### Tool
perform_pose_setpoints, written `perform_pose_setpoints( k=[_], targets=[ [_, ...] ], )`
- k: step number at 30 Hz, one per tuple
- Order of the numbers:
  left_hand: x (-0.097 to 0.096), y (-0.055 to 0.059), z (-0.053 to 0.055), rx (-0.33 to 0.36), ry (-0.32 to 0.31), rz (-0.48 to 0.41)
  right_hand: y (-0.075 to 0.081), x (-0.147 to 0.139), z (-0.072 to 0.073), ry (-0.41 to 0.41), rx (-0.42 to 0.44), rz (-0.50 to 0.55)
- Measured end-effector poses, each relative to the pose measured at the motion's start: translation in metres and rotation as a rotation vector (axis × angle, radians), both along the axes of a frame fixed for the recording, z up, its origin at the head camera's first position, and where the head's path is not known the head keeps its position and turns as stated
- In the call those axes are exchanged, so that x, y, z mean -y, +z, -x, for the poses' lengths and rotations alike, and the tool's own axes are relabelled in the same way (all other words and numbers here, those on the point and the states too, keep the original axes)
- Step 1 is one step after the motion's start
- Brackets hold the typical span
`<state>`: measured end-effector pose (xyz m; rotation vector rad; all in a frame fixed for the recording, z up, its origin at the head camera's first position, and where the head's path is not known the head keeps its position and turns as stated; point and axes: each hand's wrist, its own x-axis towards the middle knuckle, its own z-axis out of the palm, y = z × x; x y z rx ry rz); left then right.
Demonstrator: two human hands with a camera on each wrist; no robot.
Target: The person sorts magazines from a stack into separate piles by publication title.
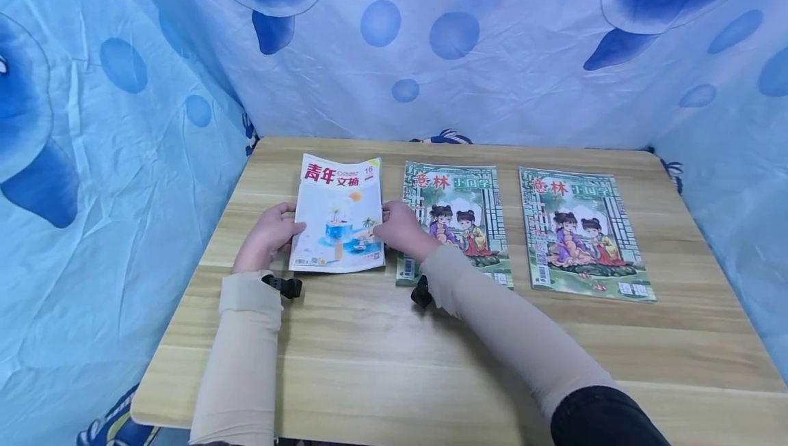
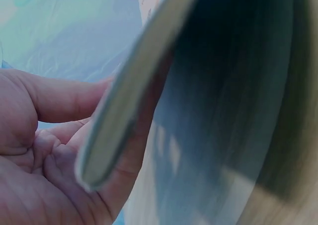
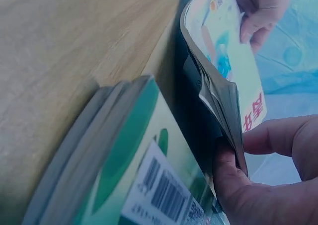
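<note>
A white magazine (image 1: 329, 206) with red Chinese title characters and a blue island picture is held by both hands at the left of the table. My left hand (image 1: 268, 234) pinches its left edge, thumb on the cover and fingers beneath. At the opposite edge my right hand (image 1: 406, 230) has its thumb on top and a finger underneath, as the right wrist view shows. The magazine bows and sits raised off the tabletop, its page edges fanned a little. Under the right forearm lies a green stack of magazines (image 1: 452, 182), its lower part partly covered.
Another green magazine pile (image 1: 585, 234) with the same cover of two cartoon figures lies farther right. Everything rests on a light wooden table (image 1: 357, 364). Blue dolphin-print cloth (image 1: 332, 90) hangs behind and on both sides.
</note>
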<state>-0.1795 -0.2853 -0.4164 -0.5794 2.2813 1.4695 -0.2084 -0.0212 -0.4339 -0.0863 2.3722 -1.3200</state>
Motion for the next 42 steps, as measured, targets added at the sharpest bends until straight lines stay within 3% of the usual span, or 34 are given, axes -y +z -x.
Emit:
perform_pose_setpoints(
  k=[10,17,24,34,42],
  targets=[
    [0.002,-0.004,0.001,0.005,-0.006,0.086,-0.007,0.012,0.005,0.028,-0.050,-0.111],
    [0.006,-0.011,0.005,0.019,-0.014,0.147,-0.007,0.017,0.005,0.052,-0.092,-0.129],
    [0.003,-0.009,0.001,0.011,-0.020,0.171,-0.004,0.021,0.005,0.080,-0.111,-0.183],
    [0.003,-0.007,0.000,-0.046,-0.078,0.380,-0.001,0.023,0.003,0.157,-0.187,-0.336],
    [-0.004,0.000,-0.004,-0.146,0.013,0.461,0.000,0.019,0.000,0.155,-0.204,-0.304]
  ],
)
